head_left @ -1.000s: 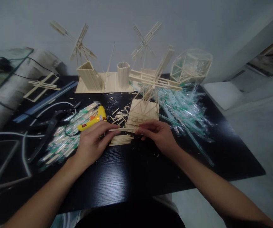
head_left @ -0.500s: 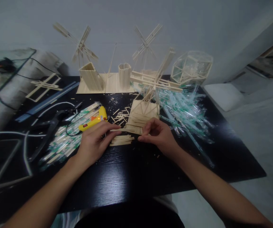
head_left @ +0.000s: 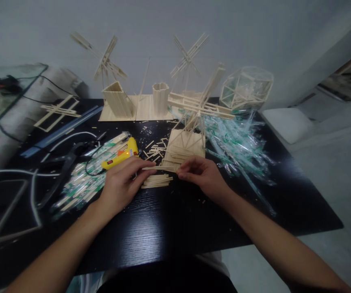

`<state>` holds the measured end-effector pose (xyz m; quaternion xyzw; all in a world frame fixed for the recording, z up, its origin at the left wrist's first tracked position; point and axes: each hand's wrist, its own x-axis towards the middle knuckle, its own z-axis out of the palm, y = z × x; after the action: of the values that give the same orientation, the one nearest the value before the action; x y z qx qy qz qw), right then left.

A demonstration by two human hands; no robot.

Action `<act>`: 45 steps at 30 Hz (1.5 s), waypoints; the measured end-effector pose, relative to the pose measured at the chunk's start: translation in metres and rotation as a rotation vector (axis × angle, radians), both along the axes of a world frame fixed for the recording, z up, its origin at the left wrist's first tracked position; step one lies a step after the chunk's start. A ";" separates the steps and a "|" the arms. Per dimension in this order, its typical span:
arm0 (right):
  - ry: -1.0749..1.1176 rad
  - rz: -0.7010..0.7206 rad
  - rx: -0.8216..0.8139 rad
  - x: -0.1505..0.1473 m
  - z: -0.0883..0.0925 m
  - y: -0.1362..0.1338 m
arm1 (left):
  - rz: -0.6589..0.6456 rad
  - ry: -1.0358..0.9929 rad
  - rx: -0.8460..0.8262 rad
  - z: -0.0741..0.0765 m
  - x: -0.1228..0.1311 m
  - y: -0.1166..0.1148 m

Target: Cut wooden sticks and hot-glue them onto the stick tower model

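Note:
Between thumb and fingers, my left hand (head_left: 122, 181) pinches a few thin wooden sticks (head_left: 164, 167) by their left end. My right hand (head_left: 201, 174) is closed at their right end, fingertips pressed together there. Just below the held sticks lies a small stack of similar cut sticks (head_left: 156, 180) on the black table. Behind my right hand, another stack (head_left: 179, 154) rests on the slatted base of a stick windmill (head_left: 199, 108). A yellow glue gun (head_left: 120, 154) lies right behind my left hand.
Stick scraps (head_left: 155, 150) are scattered behind the hands. Plastic-wrapped sticks (head_left: 83, 179) lie at left, with clear and green wrappers (head_left: 239, 138) at right. Stick towers (head_left: 118, 99) stand at the back of the black table (head_left: 151, 228). A white cable (head_left: 35, 195) crosses the left side.
My right hand has moved slightly left, and its fingertips now meet the right end of the held sticks. My left hand has kept its grip.

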<state>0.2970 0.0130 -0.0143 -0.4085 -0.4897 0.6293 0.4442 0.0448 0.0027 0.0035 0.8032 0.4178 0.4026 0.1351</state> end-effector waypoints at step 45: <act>-0.107 0.230 -0.007 -0.004 0.007 -0.003 | -0.079 -0.012 -0.010 -0.006 0.005 -0.008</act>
<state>0.2927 0.0099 -0.0074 -0.3839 -0.5542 0.6552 0.3409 0.0502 -0.0052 -0.0027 0.8161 0.3868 0.3996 0.1573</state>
